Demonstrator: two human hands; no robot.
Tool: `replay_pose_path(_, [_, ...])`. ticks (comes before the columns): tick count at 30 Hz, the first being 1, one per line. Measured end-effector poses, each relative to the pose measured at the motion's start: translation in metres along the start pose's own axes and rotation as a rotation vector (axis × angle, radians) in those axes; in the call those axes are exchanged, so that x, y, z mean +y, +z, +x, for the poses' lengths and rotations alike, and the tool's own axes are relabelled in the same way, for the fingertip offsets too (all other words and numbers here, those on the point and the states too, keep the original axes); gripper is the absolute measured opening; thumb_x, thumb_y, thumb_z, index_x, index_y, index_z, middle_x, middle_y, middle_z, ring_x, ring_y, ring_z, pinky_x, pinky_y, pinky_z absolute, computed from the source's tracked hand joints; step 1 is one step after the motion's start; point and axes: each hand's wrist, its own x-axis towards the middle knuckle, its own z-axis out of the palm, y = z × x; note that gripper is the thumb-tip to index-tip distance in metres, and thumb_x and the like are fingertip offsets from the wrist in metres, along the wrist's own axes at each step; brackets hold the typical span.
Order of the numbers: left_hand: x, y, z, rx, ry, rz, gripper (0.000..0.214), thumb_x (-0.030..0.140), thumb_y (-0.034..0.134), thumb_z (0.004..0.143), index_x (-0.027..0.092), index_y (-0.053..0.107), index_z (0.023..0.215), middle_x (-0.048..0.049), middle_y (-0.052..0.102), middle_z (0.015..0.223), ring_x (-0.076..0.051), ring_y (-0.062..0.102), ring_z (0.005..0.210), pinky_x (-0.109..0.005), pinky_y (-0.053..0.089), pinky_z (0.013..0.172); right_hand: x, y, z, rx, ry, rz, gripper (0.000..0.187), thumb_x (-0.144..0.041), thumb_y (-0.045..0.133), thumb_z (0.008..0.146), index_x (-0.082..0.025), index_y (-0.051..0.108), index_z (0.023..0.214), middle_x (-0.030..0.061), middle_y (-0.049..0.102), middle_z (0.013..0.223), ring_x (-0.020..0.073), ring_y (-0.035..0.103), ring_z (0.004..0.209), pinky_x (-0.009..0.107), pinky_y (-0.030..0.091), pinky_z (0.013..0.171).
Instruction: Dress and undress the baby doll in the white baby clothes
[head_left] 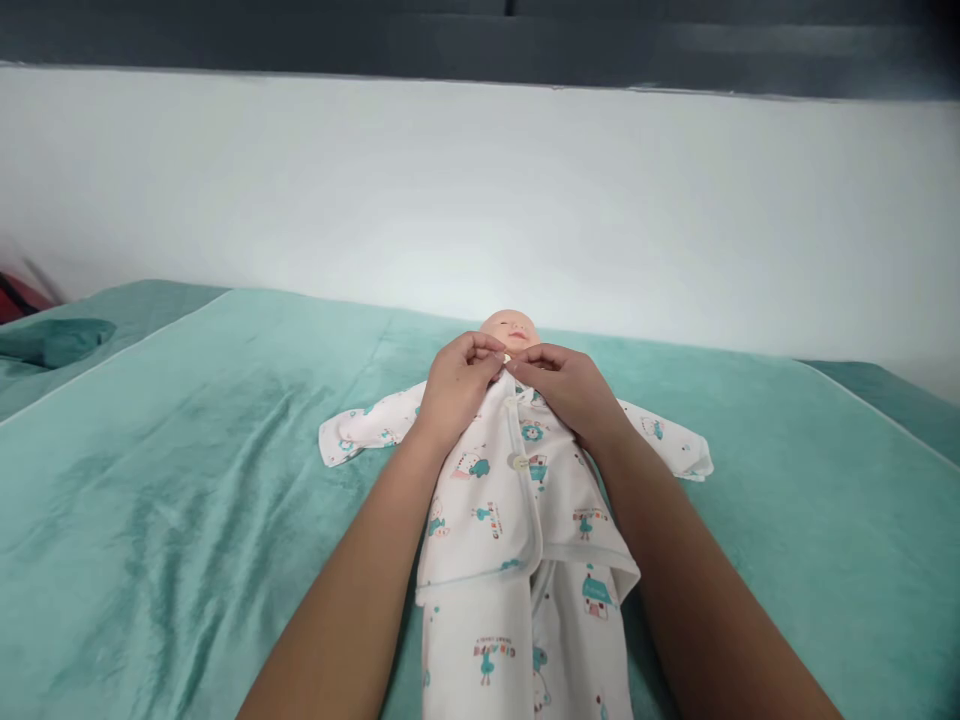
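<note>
A baby doll (510, 322) lies on its back, its head at the far end. It wears a white printed shirt (476, 500) with both sleeves spread out, and matching trousers (480, 650) below. At the shirt's collar, just under the doll's chin, my left hand (459, 380) pinches the fabric with thumb and finger. My right hand (566, 385) pinches the collar from the other side, its fingertips close to the left ones. A small pale button (508, 358) shows between them. Another button (517, 461) sits lower on the shirt front. The doll's neck is mostly hidden.
A green, wrinkled blanket (225, 480) covers the bed beneath the doll. Behind it rises a white wall (450, 200) with a dark band (337, 45) above. Something red and black (19, 295) stands at the far left edge.
</note>
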Motion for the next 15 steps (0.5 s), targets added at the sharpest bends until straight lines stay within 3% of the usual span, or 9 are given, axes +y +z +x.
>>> replay_pose_path(3, [0.0021,0.0006,-0.0012,0.010,-0.013,-0.009,0.012,0.018,0.064,0.074,0.018,0.066,0.086,0.0017,0.061,0.067,-0.012,0.054,0.064,-0.023,0.039,0.060,0.0054,-0.0019,0.0014,-0.021,0.049,0.125,0.028,-0.045,0.074,0.071,-0.021,0.076,0.085,0.0008,0.067,0.077,0.0149,0.053,0.069,0.030,0.042,0.066])
replay_pose_path(9, [0.0047,0.0006,-0.0037,0.000,-0.009,-0.014,0.011,0.015,0.063,0.073,0.018,0.066,0.084,0.0004,0.065,0.073,-0.013,0.058,0.069,-0.024,0.043,0.066,0.0084,-0.0022,0.0045,0.004,0.132,0.316,0.031,-0.044,0.080,0.065,-0.019,0.076,0.083,-0.0041,0.051,0.059,0.0102,0.040,0.056,0.027,0.033,0.055])
replay_pose_path(15, [0.0043,0.0002,-0.0031,-0.017,0.016,0.055,0.012,0.016,0.062,0.075,0.019,0.066,0.087,-0.0003,0.068,0.082,-0.014,0.062,0.076,-0.026,0.047,0.073,0.0057,-0.0001,0.0020,0.014,0.121,0.284,0.032,-0.044,0.080,0.065,-0.019,0.077,0.085,-0.0046,0.051,0.058,0.0098,0.039,0.055,0.027,0.031,0.053])
